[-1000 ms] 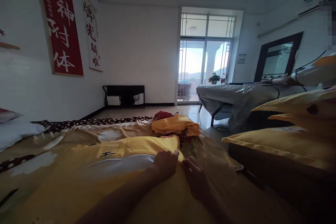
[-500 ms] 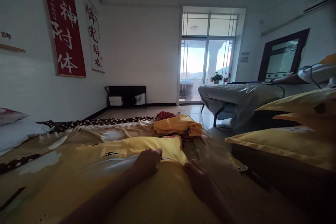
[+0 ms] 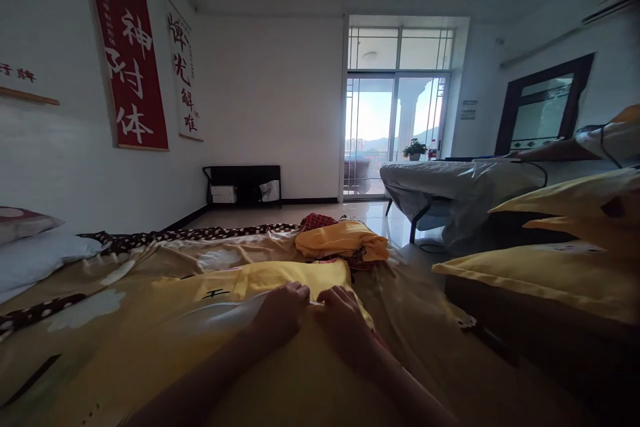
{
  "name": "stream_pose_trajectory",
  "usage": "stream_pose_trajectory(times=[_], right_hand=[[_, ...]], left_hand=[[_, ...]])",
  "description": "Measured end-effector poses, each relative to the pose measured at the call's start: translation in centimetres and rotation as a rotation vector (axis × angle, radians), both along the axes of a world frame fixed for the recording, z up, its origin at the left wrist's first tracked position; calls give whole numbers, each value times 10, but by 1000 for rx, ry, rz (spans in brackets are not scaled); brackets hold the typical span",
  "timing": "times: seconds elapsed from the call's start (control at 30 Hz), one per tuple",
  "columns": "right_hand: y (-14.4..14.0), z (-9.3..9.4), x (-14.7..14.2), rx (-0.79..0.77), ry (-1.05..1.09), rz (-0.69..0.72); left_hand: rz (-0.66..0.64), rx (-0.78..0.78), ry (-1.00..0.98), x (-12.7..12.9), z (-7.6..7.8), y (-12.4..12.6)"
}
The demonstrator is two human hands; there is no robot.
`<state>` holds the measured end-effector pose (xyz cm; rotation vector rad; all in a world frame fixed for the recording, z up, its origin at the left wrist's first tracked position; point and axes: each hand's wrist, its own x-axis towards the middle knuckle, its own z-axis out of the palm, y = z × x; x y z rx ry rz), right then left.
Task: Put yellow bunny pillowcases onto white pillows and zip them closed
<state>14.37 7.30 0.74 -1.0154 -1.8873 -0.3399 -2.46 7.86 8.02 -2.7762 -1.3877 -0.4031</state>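
A yellow pillowcase [image 3: 295, 272] lies across the bed in front of me, with a small dark mark on its left part. A whitish patch shows along its middle, left of my hands; I cannot tell whether it is a pillow inside or part of the fabric. My left hand [image 3: 285, 307] is closed on the fabric near the middle. Close beside it, my right hand [image 3: 343, 310] pinches the same edge, and a small bright bit of cloth shows between the two hands. My fingertips are partly hidden by the backs of my hands.
Beyond the pillowcase lies a bundle of folded orange cloth [image 3: 343, 240] on the patterned bed sheet [image 3: 415, 320]. Yellow pillows [image 3: 545, 273] are stacked at the right. A white pillow [image 3: 45, 267] lies at the left. A plastic-covered table [image 3: 440, 177] stands beyond, near the glass door.
My right hand has moved left along the fabric edge, from the pillowcase's right corner to beside my left hand. My left hand stays nearly in place. The view has shifted slightly.
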Motion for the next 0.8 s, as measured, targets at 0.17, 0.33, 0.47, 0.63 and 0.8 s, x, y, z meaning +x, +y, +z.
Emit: stream_pose_trajectory(times=[0.17, 0.33, 0.47, 0.63, 0.8], right_hand=[[-10, 0, 4, 152, -163, 39], [-17, 2, 6, 87, -346, 71], [-15, -2, 7, 92, -356, 72], [-18, -4, 7, 84, -352, 81], [-21, -2, 6, 61, -358, 109]], left_hand=[[2, -137, -165, -2, 2, 5], [49, -119, -99, -1, 0, 7], [65, -111, -89, -6, -2, 5], [73, -86, -81, -16, 1, 1], [81, -80, -89, -27, 2, -4]])
